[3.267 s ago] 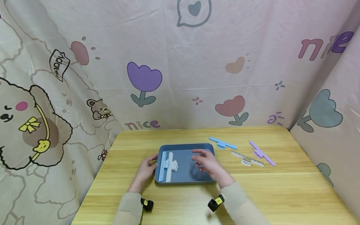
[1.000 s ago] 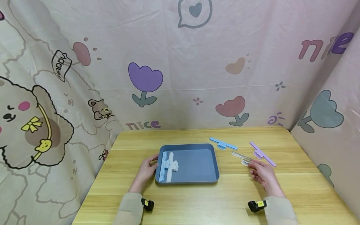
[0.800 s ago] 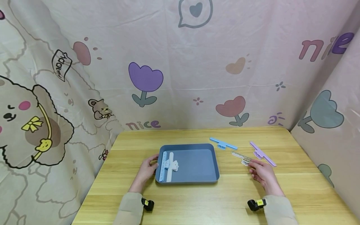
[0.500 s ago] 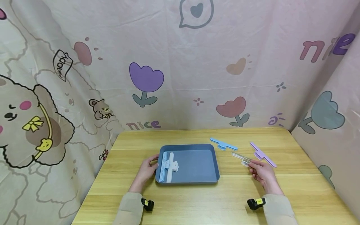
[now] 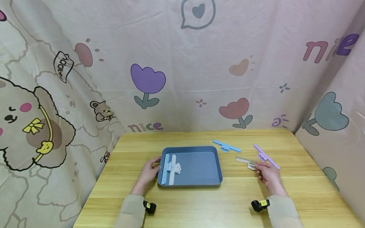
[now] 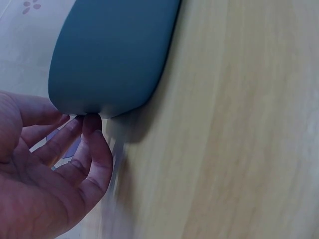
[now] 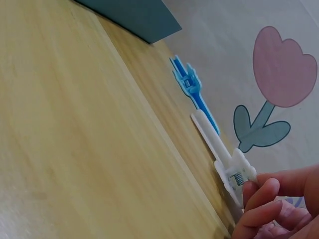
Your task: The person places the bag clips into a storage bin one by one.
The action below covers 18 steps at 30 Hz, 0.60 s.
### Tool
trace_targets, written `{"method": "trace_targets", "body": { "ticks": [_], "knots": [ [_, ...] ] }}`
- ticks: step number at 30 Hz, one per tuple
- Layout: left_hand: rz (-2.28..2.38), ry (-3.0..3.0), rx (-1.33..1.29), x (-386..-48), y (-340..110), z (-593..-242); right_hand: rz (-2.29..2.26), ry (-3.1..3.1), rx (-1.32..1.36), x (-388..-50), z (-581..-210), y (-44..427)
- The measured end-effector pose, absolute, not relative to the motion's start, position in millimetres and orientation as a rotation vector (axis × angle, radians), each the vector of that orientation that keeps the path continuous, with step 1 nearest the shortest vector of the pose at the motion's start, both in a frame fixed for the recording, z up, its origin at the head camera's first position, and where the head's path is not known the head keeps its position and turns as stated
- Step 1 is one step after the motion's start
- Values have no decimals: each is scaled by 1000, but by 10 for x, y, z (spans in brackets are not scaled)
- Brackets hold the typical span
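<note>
A person's right hand pinches a white ruler clip between thumb and fingertips over the right part of a wood-grain table, the bent fingers gathered at the clip's tab; whether the clip is raised off the tabletop cannot be told. The left hand, its fingers loosely bent and clenched on nothing, rests its fingertips against the outside of the left end of a blue-gray tray. The pinched clip lies to the right of the tray, well apart from the left hand, its long bar bearing ruler marks and a metal coil spring showing in the right wrist view. Just beyond it lies a blue clip with a slim, straight bar; a lilac clip of similar shape lies aslant just behind the right hand. Inside the smooth, matte tray, with its rounded corners and low walls, a pale-blue clip marked like a ruler lies along the left wall, with a white clip beside it, its scalloped tab toward the tray's middle. A small black camera is worn at the right wrist, its twin at the left, below pale sleeves. Behind the table hangs a softly creased cloth printed with flowers, hearts and lettering.
</note>
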<state>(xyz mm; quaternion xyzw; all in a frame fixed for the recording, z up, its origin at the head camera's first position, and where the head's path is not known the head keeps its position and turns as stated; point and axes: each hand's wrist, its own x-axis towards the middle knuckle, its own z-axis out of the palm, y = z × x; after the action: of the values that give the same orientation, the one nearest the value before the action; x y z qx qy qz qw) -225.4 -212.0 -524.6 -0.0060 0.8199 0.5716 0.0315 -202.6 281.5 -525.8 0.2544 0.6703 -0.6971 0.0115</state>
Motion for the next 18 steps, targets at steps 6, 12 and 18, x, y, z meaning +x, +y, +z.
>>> {"method": "trace_targets", "body": {
  "ticks": [6, 12, 18],
  "knots": [
    [1765, 2516, -28, -2259, -2123, -5253, -2174, 2084, 797, -2007, -5223, 2805],
    [1773, 2508, -30, -2255, -2121, -5239, -2084, 2151, 737, -2012, -5201, 2786],
    [1783, 2503, -21, -2242, -2116, -5229, -1991, 2224, 618, -2015, -5206, 2805]
  ]
}}
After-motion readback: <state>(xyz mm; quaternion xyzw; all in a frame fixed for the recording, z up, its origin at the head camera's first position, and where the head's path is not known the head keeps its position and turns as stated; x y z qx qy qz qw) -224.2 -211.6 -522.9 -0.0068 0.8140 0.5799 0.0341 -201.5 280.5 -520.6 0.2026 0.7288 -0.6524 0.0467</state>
